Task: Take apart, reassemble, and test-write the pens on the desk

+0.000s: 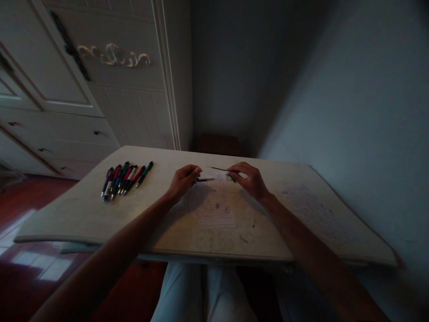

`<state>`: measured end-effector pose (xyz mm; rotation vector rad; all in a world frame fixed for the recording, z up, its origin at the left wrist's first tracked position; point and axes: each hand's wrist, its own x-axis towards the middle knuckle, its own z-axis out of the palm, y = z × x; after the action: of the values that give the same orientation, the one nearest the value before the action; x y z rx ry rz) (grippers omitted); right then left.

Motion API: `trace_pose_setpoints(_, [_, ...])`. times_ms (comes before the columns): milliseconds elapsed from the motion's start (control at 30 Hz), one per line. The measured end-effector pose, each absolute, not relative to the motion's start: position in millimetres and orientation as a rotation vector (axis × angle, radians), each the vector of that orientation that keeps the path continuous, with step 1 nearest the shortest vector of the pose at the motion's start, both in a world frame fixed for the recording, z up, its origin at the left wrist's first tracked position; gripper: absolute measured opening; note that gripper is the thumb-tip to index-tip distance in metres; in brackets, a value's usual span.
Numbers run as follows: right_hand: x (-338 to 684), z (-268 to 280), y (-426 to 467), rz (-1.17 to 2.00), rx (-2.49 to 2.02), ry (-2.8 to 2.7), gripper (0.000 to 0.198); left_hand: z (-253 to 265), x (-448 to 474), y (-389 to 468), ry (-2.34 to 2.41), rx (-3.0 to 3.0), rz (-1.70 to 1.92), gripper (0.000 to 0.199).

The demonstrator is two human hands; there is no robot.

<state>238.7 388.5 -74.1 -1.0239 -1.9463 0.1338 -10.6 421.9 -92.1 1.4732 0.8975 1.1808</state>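
Over the table my right hand [248,179] pinches a thin dark pen refill [219,168], which points left toward my other hand. My left hand [185,180] is closed, fingertips pressed together; what they hold is too small to make out. A dark pen part [205,179] shows just below those fingertips, and I cannot tell whether it is held or lies on the paper. Beneath both hands is a scribbled sheet of paper [217,221]. A small dark piece [231,178] sits under my right fingers, partly hidden.
Several click pens [124,179] lie grouped on the left of the pale table [167,241]. Small bits [244,239] lie near the front edge. Scribbles [308,205] cover the right side. A white cabinet [134,112] stands behind left, a wall [351,112] at right.
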Motion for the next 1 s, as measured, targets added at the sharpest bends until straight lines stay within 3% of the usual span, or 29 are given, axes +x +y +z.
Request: trace_pose_setpoints(1000, [235.8, -73.5, 385.7, 0.064, -1.016, -1.935, 0.017, -91.3, -9.6, 422.4, 0.989, 1.565, 1.151, 0.038])
